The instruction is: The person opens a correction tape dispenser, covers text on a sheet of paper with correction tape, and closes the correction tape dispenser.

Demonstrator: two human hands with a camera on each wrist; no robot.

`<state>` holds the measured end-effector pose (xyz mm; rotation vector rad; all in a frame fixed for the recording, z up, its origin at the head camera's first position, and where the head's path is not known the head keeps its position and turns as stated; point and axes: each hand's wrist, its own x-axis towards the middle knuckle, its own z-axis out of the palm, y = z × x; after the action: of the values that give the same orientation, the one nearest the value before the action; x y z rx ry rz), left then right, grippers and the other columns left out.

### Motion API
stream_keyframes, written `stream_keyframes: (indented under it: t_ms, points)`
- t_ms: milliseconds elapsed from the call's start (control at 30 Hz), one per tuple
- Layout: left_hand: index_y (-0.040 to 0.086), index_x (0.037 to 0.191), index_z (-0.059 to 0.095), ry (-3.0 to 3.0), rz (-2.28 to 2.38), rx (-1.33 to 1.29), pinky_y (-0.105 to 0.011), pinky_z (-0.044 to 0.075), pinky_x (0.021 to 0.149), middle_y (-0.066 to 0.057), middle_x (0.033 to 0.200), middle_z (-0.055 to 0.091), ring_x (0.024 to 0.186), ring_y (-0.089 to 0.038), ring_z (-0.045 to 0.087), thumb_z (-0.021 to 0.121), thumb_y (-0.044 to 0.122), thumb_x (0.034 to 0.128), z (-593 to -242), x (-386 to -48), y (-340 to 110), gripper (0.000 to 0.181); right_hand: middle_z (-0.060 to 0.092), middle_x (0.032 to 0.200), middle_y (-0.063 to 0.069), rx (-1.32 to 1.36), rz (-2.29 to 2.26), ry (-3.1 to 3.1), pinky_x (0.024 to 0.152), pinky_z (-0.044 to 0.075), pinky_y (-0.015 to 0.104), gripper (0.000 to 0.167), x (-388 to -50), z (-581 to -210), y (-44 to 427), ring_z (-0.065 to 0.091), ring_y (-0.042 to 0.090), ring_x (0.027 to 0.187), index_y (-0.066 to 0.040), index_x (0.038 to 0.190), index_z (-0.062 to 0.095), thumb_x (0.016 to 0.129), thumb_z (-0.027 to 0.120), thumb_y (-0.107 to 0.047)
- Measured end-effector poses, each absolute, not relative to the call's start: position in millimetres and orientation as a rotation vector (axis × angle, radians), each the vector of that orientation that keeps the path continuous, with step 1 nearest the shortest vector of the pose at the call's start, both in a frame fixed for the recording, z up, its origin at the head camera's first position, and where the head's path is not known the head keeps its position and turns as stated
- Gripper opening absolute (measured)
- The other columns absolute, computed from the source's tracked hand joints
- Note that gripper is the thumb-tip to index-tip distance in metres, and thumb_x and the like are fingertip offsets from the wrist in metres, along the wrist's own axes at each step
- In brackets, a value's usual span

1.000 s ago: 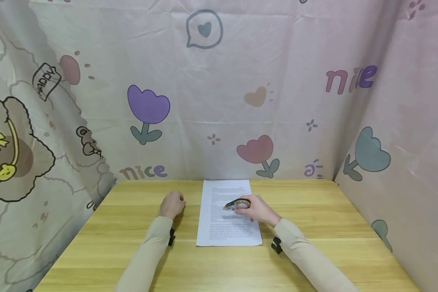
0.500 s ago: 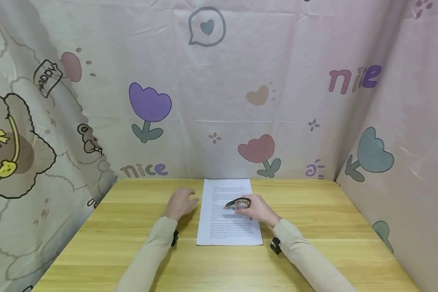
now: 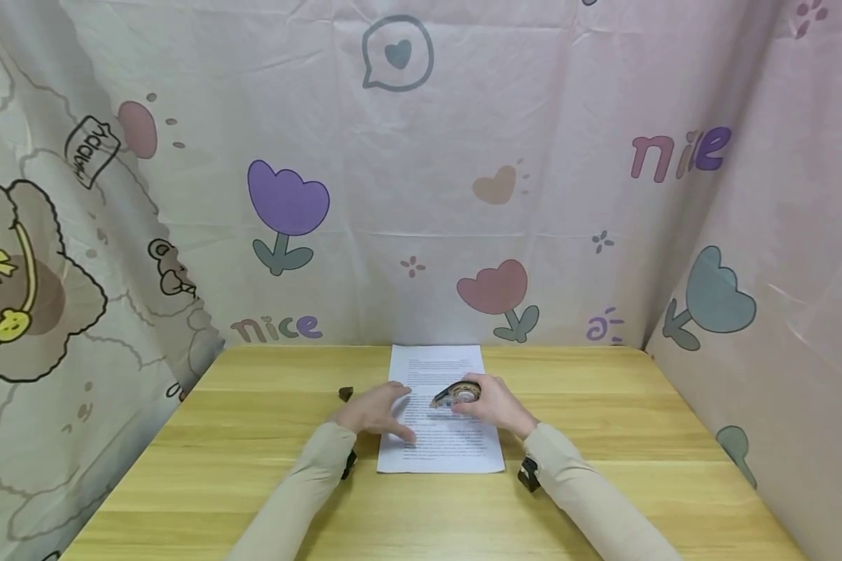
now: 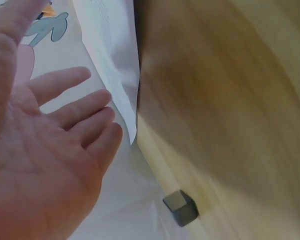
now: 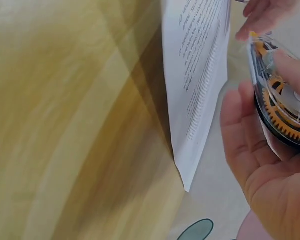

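A printed sheet of paper (image 3: 449, 448) lies on the wooden table. My right hand (image 3: 499, 403) holds a correction tape dispenser (image 3: 457, 393) over the middle of the sheet, its tip pointing left. In the right wrist view, the thumb and fingers of my right hand (image 5: 270, 180) grip the clear dispenser (image 5: 285, 107), and its orange gear shows. My left hand (image 3: 375, 411) is at the sheet's left edge with fingers spread; whether it touches the paper cannot be told. In the left wrist view my left hand (image 4: 55, 145) has an empty palm beside the sheet (image 4: 117, 60).
A small dark block (image 3: 346, 393) sits on the table (image 3: 266, 436) just behind my left hand; it also shows in the left wrist view as a dark block (image 4: 181, 207). A patterned curtain (image 3: 406, 195) hangs behind the table and at both sides.
My left hand has moved right and toward the near side, onto the sheet's left edge, its fingers spreading. The small dark block has come into sight. My right hand and the dispenser have hardly moved.
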<state>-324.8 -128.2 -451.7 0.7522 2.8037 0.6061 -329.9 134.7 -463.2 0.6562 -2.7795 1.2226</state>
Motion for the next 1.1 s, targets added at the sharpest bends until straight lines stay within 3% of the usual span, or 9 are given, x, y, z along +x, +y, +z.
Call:
stream_keyframes:
  t_ms: [267, 533, 867, 1100]
  points:
    - [0.001, 0.15, 0.036, 2.697, 0.52, 0.745, -0.053, 0.027, 0.119, -0.021, 0.16, 0.022, 0.147, -0.038, 0.026, 0.089, 0.046, 0.0654, -456.5, -318.5, -118.8, 0.109, 0.076, 0.096, 0.0, 0.655, 1.26, -2.819, 0.078, 0.057, 0.029, 0.026, -326.4, -461.6, 133.3, 0.068, 0.008, 0.079, -0.018, 0.1, 0.075, 0.076, 0.084, -0.022]
    - [0.005, 0.153, 0.031, 2.68, 0.459, 0.665, -0.048, 0.026, 0.121, -0.019, 0.162, 0.017, 0.149, -0.036, 0.022, 0.089, 0.045, 0.0656, -460.4, -318.7, -115.4, 0.112, 0.076, 0.09, 0.005, 0.646, 1.414, -2.844, 0.065, 0.059, 0.027, 0.029, -325.9, -461.4, 135.4, 0.069, 0.014, 0.07, -0.011, 0.1, 0.074, 0.074, 0.084, -0.02]
    - [0.003, 0.154, 0.027, 2.698, 0.479, 0.674, -0.048, 0.023, 0.122, -0.02, 0.163, 0.016, 0.15, -0.036, 0.019, 0.088, 0.05, 0.0652, -464.7, -318.7, -117.0, 0.118, 0.076, 0.09, 0.004, 0.734, 1.522, -2.83, 0.068, 0.06, 0.029, 0.025, -322.6, -465.7, 134.5, 0.07, 0.017, 0.075, -0.01, 0.101, 0.073, 0.078, 0.082, -0.017]
    - [0.001, 0.154, 0.026, 2.683, 0.493, 0.67, -0.048, 0.022, 0.122, -0.021, 0.163, 0.014, 0.151, -0.035, 0.017, 0.089, 0.046, 0.0663, -462.9, -319.9, -116.7, 0.117, 0.074, 0.082, 0.002, 0.747, 1.471, -2.811, 0.065, 0.057, 0.026, 0.025, -322.2, -467.2, 128.1, 0.065, 0.01, 0.068, -0.008, 0.093, 0.073, 0.076, 0.084, -0.023]
